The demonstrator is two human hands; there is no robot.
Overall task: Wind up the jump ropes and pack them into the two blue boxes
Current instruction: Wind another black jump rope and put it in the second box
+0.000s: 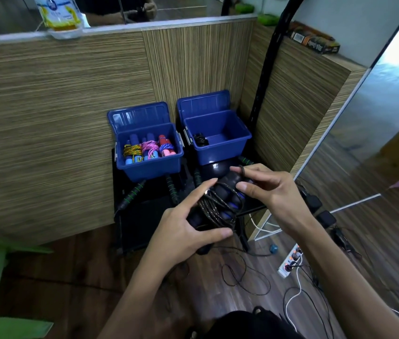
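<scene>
Blue boxes, bright ropes
Left box (pixel 149 165) holds yellow (pixel 132 150), pink (pixel 150 146) and blue-corded (pixel 165 148) ropes; held rope (pixel 214 209) is dark, brown-flecked.

Left hand (pixel 188 223): fingers curled, gripping from below and beside. Right hand (pixel 267 189): above the grip, thumb and forefinger pinching, forearm extended.
</scene>
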